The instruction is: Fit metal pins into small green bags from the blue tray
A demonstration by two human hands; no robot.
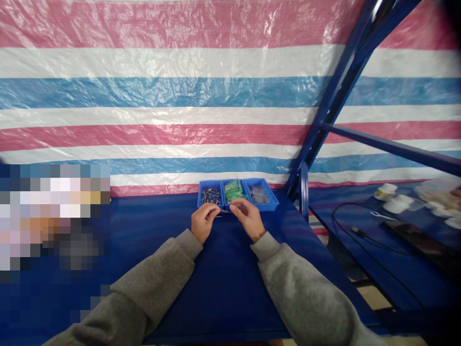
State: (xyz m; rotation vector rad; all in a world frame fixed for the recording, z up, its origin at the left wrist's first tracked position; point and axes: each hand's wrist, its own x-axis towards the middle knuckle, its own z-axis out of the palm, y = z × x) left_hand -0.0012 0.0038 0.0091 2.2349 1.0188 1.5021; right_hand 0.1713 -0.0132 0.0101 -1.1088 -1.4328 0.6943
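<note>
My left hand (202, 223) and my right hand (249, 219) meet over the blue table (226, 278), just in front of three small blue bins. Both are closed in a pinch, fingertips facing each other. A small thin pale piece (225, 211) spans the gap between them; its kind is too small to make out. Behind my left hand, the left bin holds many dark and silvery screws (211, 195). Green packets (233, 190) fill the middle bin, partly hidden by my right hand. Clear plastic bags (259, 194) lie in the right bin (271, 206).
A striped plastic sheet (187, 96) hangs behind the table. To the right rises a slanted blue metal frame (324, 108). Beyond it, another blue table carries a black cable (374, 247), a dark flat device (414, 235) and white rolls (398, 203). The left side is pixelated.
</note>
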